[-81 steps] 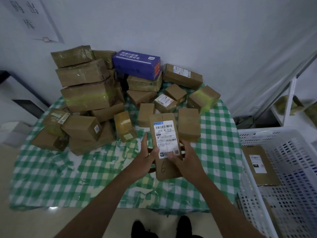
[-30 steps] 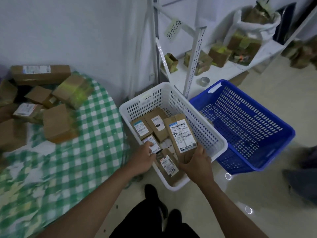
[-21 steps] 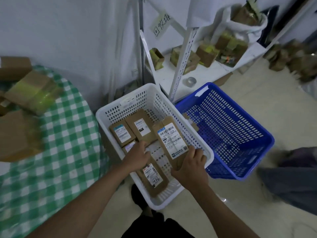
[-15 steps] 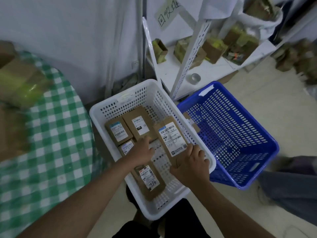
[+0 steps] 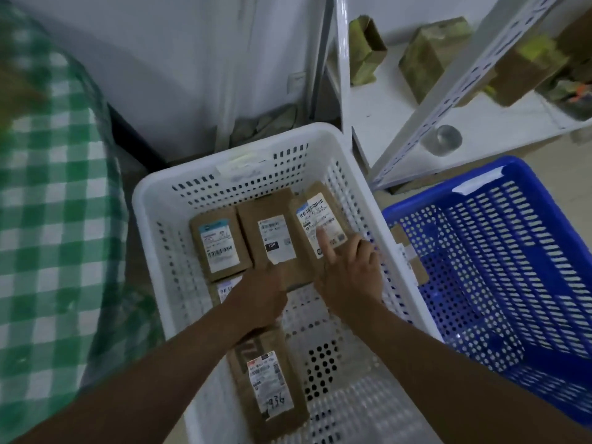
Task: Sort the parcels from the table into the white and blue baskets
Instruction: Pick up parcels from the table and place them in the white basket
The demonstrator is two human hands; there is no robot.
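Head view: my right hand (image 5: 350, 277) presses the parcel (image 5: 320, 222) flat in the white basket (image 5: 153, 200), fingers (image 5: 323, 241) straight; left hand (image 5: 259, 296) unclear. Next, back to the tabletop (image 5: 57, 219).

Dim room: white wall (image 5: 192, 59), white metal shelving (image 5: 448, 91), green-checked tablecloth (image 5: 57, 203).

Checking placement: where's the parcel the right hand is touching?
Head view: the parcel lies in the white basket, far-right corner against the right wall, beside the middle parcel; the right hand rests on it.
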